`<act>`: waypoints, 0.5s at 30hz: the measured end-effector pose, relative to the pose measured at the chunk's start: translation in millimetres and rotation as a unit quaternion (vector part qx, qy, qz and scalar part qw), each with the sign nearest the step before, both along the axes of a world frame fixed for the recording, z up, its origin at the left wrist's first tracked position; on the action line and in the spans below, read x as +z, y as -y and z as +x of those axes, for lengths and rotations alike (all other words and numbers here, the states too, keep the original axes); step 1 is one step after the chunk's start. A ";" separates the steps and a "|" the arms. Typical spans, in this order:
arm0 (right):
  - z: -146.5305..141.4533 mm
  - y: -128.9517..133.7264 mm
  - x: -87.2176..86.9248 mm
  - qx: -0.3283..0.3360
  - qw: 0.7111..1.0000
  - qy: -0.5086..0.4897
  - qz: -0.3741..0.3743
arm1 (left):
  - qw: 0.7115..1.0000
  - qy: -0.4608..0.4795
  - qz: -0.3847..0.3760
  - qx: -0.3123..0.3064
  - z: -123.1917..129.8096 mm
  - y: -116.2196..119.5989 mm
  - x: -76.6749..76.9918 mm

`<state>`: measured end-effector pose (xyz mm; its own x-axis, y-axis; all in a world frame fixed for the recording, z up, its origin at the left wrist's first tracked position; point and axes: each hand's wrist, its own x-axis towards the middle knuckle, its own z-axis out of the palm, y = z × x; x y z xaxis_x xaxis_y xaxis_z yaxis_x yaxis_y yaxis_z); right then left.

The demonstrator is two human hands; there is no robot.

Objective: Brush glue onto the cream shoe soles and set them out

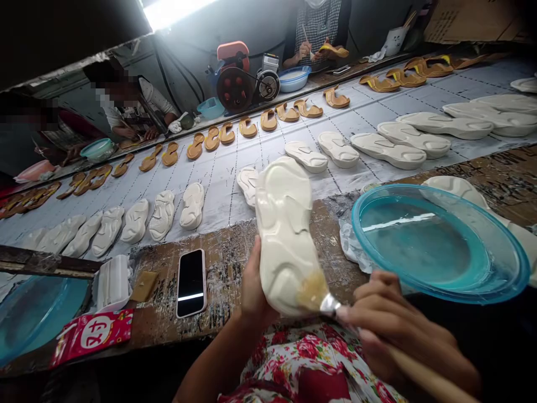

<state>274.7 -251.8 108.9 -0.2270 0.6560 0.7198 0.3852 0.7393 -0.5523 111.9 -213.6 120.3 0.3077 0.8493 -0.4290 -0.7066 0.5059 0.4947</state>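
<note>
A white shoe sole (287,235) stands tilted up in front of me, its moulded face towards me. My left hand (255,285) is closed round its lower left edge. In my right hand (403,324) is a brush (329,305) with a wooden handle and a metal collar. Its pale bristles touch the lower right part of the sole. To the right, a blue translucent basin (440,240) holds cloudy liquid, just beyond my right hand.
White soles (193,206) and brown shoe uppers (268,120) line the pale belt (226,184) ahead. A phone (192,284), red packet (93,334) and second basin (42,308) are at left. Several people sit across, near a motor (268,78).
</note>
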 end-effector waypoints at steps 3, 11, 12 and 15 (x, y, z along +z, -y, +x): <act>4.2 1.5 -4.6 0.067 0.998 0.002 0.013 | 0.998 -0.023 0.003 0.056 0.5 -6.6 -3.7; 3.8 -6.9 -5.7 0.023 0.990 0.133 0.027 | 0.991 -0.125 0.046 0.025 3.4 -5.0 -18.2; 0.0 -4.6 -7.7 0.032 0.989 0.146 0.011 | 0.992 -0.116 0.043 0.036 3.1 -7.0 -20.2; -3.8 1.1 -15.6 0.058 0.989 0.136 -0.009 | 0.997 -0.062 -0.018 0.045 -1.6 -18.5 -25.7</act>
